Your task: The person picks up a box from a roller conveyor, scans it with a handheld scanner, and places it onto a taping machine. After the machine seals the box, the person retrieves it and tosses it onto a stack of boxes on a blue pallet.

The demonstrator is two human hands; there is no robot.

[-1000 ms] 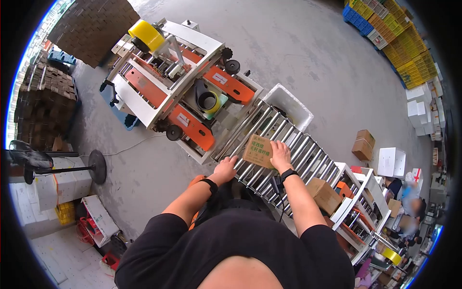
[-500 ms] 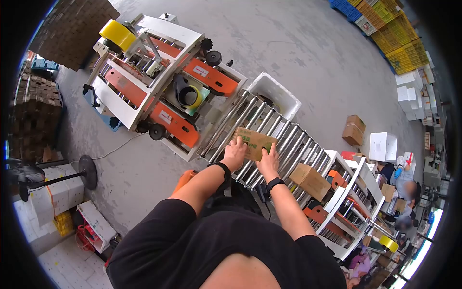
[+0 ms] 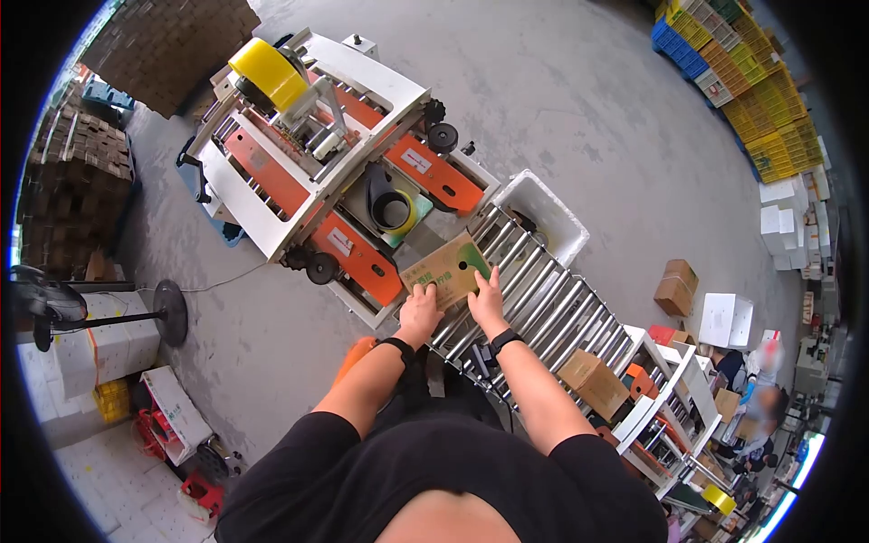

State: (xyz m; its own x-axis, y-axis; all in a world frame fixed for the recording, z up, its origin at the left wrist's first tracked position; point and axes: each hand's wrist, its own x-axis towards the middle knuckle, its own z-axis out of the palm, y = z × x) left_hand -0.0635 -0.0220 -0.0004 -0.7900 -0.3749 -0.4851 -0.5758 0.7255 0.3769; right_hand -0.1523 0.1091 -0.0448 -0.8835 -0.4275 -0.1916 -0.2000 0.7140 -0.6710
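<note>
A brown cardboard box with green print and a dark round hole lies at the left end of the roller conveyor, beside the orange side plates of a carton sealing machine. My left hand grips the near left edge of the box, fingertips on its printed face. On the near right edge, my right hand has its fingers on the box too. Both thumbs are mostly hidden. A yellow-rimmed tape roll sits inside the machine just beyond the box.
A second cardboard box stands at the conveyor's right end, near another sealing machine. Behind the rollers is a white foam bin. To my left is a black fan. People work at far right.
Both hands have carried the box left along the rollers to the sealing machine, and it has turned to a new angle. The camera view has shifted too.
</note>
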